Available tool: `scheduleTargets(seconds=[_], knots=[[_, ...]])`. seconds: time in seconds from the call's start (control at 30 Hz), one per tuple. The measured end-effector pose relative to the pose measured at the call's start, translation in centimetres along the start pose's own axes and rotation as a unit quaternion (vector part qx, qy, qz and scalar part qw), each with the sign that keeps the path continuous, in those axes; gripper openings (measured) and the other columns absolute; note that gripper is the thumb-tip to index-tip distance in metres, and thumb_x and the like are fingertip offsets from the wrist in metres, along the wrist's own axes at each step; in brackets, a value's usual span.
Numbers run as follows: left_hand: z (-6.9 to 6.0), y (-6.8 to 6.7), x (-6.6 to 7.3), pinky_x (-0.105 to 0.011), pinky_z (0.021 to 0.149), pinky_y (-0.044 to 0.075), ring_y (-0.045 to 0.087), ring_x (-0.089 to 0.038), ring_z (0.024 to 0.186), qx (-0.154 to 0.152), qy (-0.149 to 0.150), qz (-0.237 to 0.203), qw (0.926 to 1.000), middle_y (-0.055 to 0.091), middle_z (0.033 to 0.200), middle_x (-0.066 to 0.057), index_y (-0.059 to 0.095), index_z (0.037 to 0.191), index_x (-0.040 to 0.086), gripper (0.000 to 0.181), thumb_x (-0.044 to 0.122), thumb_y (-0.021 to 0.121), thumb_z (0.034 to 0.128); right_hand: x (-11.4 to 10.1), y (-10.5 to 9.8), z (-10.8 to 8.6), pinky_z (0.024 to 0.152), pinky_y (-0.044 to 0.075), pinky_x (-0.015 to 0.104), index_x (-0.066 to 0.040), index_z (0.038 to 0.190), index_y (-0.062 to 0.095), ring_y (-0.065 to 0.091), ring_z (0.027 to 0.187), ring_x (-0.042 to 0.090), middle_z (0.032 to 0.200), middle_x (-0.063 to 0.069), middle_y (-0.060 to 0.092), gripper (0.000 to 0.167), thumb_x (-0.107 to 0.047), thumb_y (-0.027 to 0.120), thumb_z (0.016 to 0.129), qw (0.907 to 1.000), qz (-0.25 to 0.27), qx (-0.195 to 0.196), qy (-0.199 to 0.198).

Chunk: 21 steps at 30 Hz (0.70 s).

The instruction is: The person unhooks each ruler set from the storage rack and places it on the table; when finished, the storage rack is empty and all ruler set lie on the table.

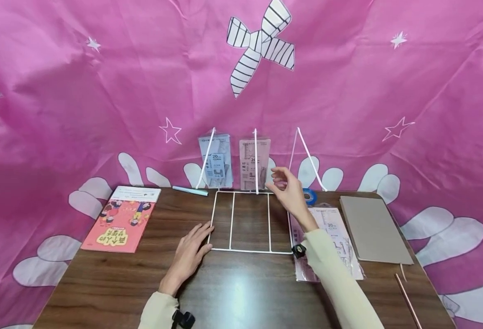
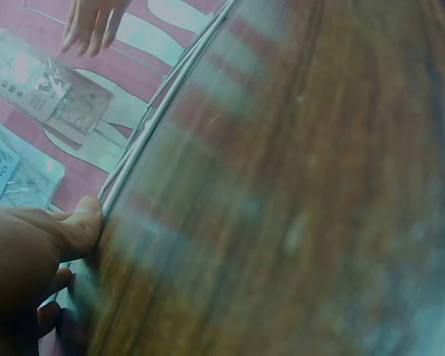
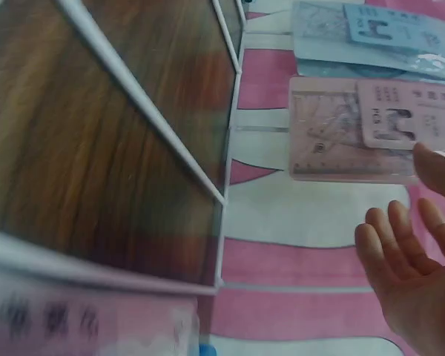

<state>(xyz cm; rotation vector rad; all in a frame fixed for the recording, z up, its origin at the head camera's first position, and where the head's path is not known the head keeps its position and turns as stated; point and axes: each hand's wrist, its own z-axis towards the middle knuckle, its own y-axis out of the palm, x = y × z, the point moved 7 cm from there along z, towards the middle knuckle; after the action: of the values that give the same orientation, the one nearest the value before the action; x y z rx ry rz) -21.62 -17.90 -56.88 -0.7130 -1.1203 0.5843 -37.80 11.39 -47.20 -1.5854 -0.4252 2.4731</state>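
White wire rack [image 1: 249, 251] stands at the back of the wooden table [image 1: 233, 292], near its middle: a flat base split by crossbars into three bays, with three slanting uprights along the rear.

Blue packet [image 1: 218, 160] hangs at the left upright, upper part behind the wire. Hanging pink packet [image 1: 247, 164] is at the middle upright; both are clear sleeves with printed cards.

Right hand [image 1: 288, 189]: above the rear of the right bay, just beside the hanging pink packet. Fingers bent loosely, thumb parted from them, nothing held. Contact with the packet: cannot tell.

Left hand [image 1: 190, 251]: palm down at the rack's front left corner, fingers extended and relaxed. Left wrist view shows the thumb against the wire; nothing lifted.

Right of the base, loose pink packet [image 1: 330, 224] lies flat, partly under the right forearm. Blue tape roll [image 1: 313, 197] sits behind it. Farther right: grey notebook [image 1: 373, 228], and nearer the front a copper-coloured rod [image 1: 407, 299].

Left side: light blue pen [image 1: 190, 191] at the rear edge; red book [image 1: 120, 219] well apart from the rack.

Behind everything: pink backdrop [image 1: 184, 82] printed with a striped bow and stars.
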Motion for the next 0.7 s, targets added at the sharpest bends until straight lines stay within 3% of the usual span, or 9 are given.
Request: scheduleTargets(seconds=[0.27,0.4,0.53,0.7], knots=[[0.0,-0.1,-0.2,-0.063,0.107,0.036,0.041,-0.038,0.149,-0.001,-0.001,0.002,1.0,0.05,0.159,-0.01,0.059,0.148,0.006,0.05,0.015,0.07,0.1,0.5,2.5,2.2,0.091,0.06,0.041,0.007,0.124,0.064,0.071,0.101,0.037,0.113,0.028,0.071,0.039,0.0,0.081,0.09,0.9972,0.061,0.004,0.042],[0.0,-0.2,-0.2,-0.064,0.107,0.036,0.041,-0.037,0.149,0.001,-0.006,0.004,1.0,0.051,0.159,-0.009,0.059,0.148,0.006,0.05,0.015,0.07,0.0995,0.1,3.5,2.7,0.095,0.058,0.044,0.01,0.122,0.065,0.07,0.104,0.039,0.115,0.03,0.07,0.033,0.003,0.077,0.092,0.9951,0.09,-0.002,0.04],[0.0,-0.2,-0.2,-0.064,0.107,0.036,0.04,-0.037,0.149,-0.005,-0.011,0.002,0.9999,0.05,0.159,-0.009,0.059,0.148,0.007,0.05,0.015,0.07,0.0999,0.0,3.7,2.8,0.099,0.057,0.041,0.012,0.124,0.064,0.07,0.105,0.034,0.118,0.032,0.069,0.032,0.006,0.072,0.093,0.9907,0.125,0.008,0.053],[0.1,-0.1,-0.1,-0.063,0.107,0.036,0.04,-0.037,0.149,-0.011,-0.01,0.001,0.9999,0.05,0.159,-0.009,0.059,0.148,0.007,0.05,0.016,0.07,0.1001,0.2,3.2,2.2,0.092,0.057,0.027,0.012,0.126,0.062,0.071,0.096,0.019,0.119,0.032,0.069,0.033,0.007,0.07,0.095,0.9833,0.163,0.02,0.078]])
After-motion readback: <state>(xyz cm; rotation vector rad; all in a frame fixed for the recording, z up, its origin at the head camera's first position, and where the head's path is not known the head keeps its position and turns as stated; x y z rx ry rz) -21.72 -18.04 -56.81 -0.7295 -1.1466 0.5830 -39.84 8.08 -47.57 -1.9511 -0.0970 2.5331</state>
